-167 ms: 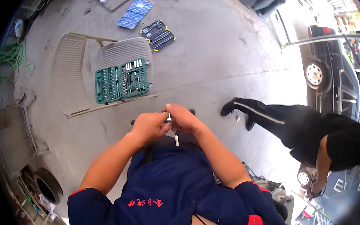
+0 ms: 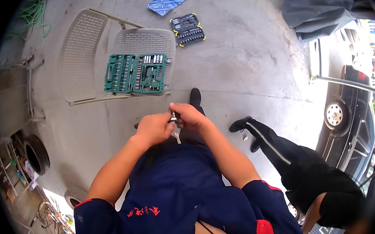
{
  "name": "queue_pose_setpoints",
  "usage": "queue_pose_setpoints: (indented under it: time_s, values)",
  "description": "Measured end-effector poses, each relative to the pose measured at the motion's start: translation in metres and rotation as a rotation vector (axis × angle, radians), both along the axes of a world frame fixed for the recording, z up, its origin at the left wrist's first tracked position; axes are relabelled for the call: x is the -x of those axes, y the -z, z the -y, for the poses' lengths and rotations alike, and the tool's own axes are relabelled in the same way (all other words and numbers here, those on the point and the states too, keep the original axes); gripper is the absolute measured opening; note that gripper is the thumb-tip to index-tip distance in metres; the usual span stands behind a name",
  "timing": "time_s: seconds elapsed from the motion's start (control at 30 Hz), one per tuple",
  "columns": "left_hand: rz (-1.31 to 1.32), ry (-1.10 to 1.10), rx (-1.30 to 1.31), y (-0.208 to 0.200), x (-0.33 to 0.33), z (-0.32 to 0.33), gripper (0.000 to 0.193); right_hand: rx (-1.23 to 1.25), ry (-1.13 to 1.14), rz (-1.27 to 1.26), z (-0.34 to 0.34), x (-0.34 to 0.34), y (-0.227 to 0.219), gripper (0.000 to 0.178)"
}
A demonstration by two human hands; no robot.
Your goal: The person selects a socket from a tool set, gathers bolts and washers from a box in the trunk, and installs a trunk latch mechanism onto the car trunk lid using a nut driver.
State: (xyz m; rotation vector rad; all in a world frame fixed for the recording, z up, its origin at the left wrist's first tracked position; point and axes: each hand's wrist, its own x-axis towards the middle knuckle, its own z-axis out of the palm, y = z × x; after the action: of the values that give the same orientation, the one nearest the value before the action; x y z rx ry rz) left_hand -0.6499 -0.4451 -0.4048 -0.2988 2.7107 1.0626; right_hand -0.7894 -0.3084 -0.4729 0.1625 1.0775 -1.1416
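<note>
clamping small shiny silver metal piece [image 2: 173,117] between closed left hand [image 2: 153,130] and right hand [image 2: 188,116], before waist; just advanced black right shoe [image 2: 195,97] without loosening grip, so apparently working while stepping.

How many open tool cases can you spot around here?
2: a green case on the chair, and a black case with yellow corners on the floor to the chair's right. Others could be hidden.
</note>
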Motion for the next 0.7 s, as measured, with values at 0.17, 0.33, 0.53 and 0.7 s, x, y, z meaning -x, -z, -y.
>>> queue_pose_setpoints:
  time_s: [0.17,0.33,0.53,0.7]
  values:
    - [0.074,-0.166,-0.083,0.005,0.018,0.020,0.018,-0.164,0.055,0.084,0.077,0.061,0.085,0.034]
    - [0.213,-0.794,-0.467,0.035,0.002,0.025,0.012,-0.242,-0.426,-0.504,0.140,0.126,0.169,0.029]
    - [0.092,-1.266,-1.070,0.144,-0.035,0.083,0.017,-0.023,-0.691,-1.308,0.207,0.133,0.240,0.024]
    - [0.126,-1.499,-1.205,0.178,-0.045,0.145,0.021,0.143,-0.775,-1.694,0.265,0.122,0.270,0.029]
